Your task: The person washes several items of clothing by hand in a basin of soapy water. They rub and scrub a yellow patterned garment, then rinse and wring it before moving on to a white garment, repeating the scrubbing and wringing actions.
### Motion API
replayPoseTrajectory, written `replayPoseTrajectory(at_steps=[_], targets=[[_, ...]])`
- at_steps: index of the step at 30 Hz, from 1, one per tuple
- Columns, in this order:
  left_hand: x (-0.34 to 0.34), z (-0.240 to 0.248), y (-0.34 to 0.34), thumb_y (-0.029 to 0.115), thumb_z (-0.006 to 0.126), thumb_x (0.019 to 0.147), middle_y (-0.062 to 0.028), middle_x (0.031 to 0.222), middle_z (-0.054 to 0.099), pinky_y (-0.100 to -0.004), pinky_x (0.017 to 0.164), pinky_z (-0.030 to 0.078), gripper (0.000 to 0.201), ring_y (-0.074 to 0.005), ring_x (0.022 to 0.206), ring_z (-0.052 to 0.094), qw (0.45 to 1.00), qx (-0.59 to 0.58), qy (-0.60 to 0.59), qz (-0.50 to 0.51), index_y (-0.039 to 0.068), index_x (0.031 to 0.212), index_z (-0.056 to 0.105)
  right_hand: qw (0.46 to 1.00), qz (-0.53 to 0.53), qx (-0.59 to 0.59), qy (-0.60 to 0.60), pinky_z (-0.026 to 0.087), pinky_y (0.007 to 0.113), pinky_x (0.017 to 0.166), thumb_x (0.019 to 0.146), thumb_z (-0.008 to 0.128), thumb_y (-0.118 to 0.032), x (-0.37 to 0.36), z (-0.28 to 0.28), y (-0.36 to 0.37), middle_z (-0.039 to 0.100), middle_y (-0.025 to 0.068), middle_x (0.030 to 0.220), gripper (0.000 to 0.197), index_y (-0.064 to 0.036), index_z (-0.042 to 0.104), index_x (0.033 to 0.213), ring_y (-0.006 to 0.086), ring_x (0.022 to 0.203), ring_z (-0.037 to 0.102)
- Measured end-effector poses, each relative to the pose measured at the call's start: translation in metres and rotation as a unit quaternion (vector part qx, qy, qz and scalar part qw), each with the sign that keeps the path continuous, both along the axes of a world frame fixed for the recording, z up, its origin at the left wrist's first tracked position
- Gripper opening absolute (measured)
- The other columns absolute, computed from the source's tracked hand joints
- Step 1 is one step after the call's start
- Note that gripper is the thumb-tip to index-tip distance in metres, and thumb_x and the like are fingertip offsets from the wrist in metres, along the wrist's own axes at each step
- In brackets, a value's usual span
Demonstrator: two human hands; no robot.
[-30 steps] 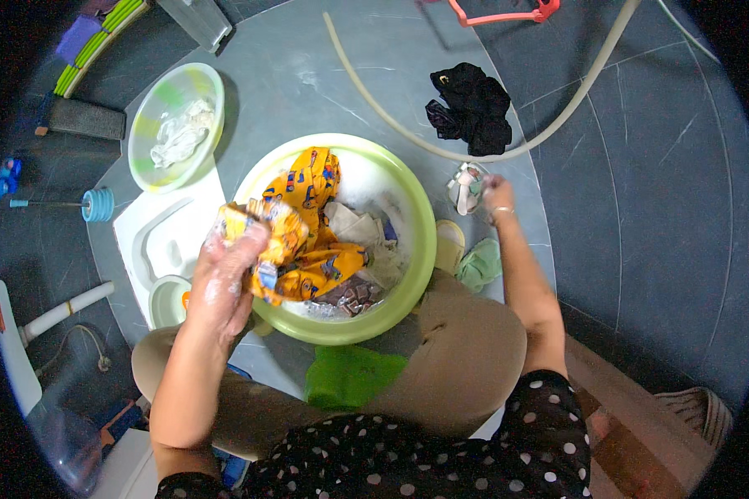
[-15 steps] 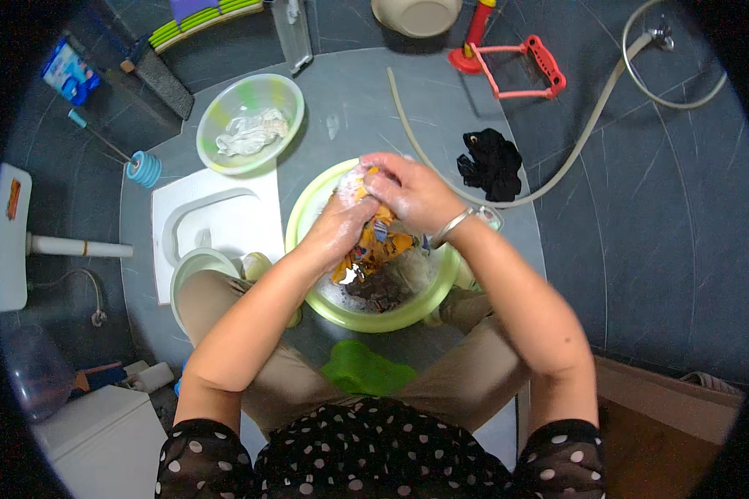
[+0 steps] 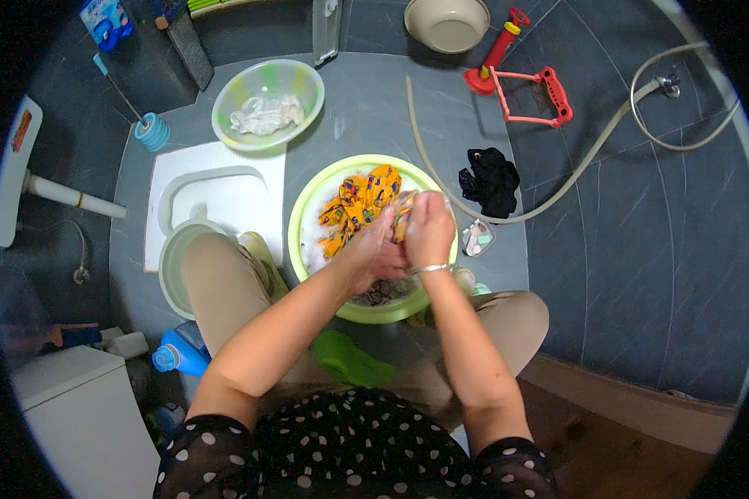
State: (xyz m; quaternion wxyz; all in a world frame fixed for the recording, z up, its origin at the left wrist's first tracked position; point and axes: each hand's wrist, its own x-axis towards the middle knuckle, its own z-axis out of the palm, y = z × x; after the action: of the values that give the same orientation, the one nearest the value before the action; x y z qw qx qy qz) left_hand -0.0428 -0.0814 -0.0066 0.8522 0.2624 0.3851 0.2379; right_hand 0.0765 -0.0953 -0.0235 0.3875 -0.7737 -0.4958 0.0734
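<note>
Both my hands are over a light-green basin (image 3: 298,218) of suds between my knees. An orange patterned cloth (image 3: 359,200) is bunched there, most of it spread toward the far left side of the basin. My right hand (image 3: 431,229), with a bangle at its wrist, is closed round a gathered part of the cloth. Pressed against that same part from the left is my left hand (image 3: 376,259), its fingers curled in and partly hidden. Under my wrists lies a dark wet cloth (image 3: 386,293), largely covered by the hands.
A white squat toilet (image 3: 162,179) lies left, beside a pale bucket (image 3: 173,270). Farther back stands a basin (image 3: 223,125) holding white cloth (image 3: 266,115). Right are black cloth (image 3: 489,183), a hose (image 3: 549,200), a soap dish (image 3: 477,239) and a plunger (image 3: 499,54). A blue bottle (image 3: 181,349) stands near-left.
My hands have moved down and to the right within the basin. More of the orange cloth now lies uncovered at the far left. The whole view has shifted slightly.
</note>
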Motion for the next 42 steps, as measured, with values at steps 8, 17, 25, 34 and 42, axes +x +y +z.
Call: replayPoseTrajectory(at_steps=[8, 17, 25, 34, 42], targets=[[0.004, -0.045, 0.020, 0.043, 0.056, 0.088, -0.0082, 0.086, 0.062, -0.0354, 0.068, 0.054, 0.039, -0.0225, 0.071, 0.060, 0.970, -0.199, -0.101, 0.092, 0.006, 0.096, 0.054, 0.974, 0.190, 0.043, -0.112, 0.049, 0.039, 0.060, 0.084, 0.047, -0.009, -0.073, 0.000, -0.051, 0.053, 0.0153, 0.086, 0.008, -0.0038, 0.052, 0.086, 0.0305, 0.074, 0.057], [0.023, -0.076, 0.008, 0.033, 0.045, 0.094, -0.0111, 0.085, 0.061, -0.0348, 0.067, 0.050, 0.035, -0.0219, 0.074, 0.059, 0.968, -0.136, -0.019, 0.210, 0.001, 0.101, 0.056, 0.990, -0.030, -0.129, 0.042, 0.048, 0.041, 0.053, 0.084, 0.050, -0.009, -0.036, -0.045, -0.002, 0.053, 0.0149, 0.082, 0.005, -0.0036, 0.052, 0.085, 0.0293, 0.075, 0.058], [0.005, -0.091, 0.019, 0.032, 0.047, 0.093, -0.0085, 0.101, 0.060, -0.0369, 0.076, 0.049, 0.032, -0.0231, 0.091, 0.059, 0.978, 0.036, 0.203, -0.037, 0.004, 0.106, 0.055, 0.986, 0.168, -0.016, 0.001, 0.044, 0.045, 0.058, 0.089, 0.048, -0.017, -0.065, -0.017, -0.040, 0.056, 0.0185, 0.072, 0.016, -0.0017, 0.050, 0.088, 0.0390, 0.067, 0.056], [0.013, -0.095, -0.002, 0.033, 0.051, 0.091, -0.0079, 0.106, 0.060, -0.0350, 0.081, 0.048, 0.034, -0.0206, 0.096, 0.059, 0.989, -0.097, 0.023, 0.111, 0.006, 0.112, 0.054, 0.978, 0.103, 0.175, -0.057, 0.047, 0.042, 0.062, 0.082, 0.058, -0.015, -0.013, -0.049, -0.001, 0.062, 0.0199, 0.089, 0.016, 0.0004, 0.053, 0.081, 0.0346, 0.073, 0.060], [0.000, -0.150, 0.022, 0.031, 0.051, 0.091, -0.0072, 0.098, 0.061, -0.0320, 0.080, 0.049, 0.033, -0.0189, 0.088, 0.058, 0.966, 0.225, 0.124, 0.019, 0.005, 0.112, 0.053, 0.975, 0.202, 0.067, 0.067, 0.046, 0.041, 0.070, 0.082, 0.058, -0.012, -0.078, 0.009, -0.044, 0.059, 0.0149, 0.085, 0.012, -0.0035, 0.056, 0.090, 0.0352, 0.078, 0.057]])
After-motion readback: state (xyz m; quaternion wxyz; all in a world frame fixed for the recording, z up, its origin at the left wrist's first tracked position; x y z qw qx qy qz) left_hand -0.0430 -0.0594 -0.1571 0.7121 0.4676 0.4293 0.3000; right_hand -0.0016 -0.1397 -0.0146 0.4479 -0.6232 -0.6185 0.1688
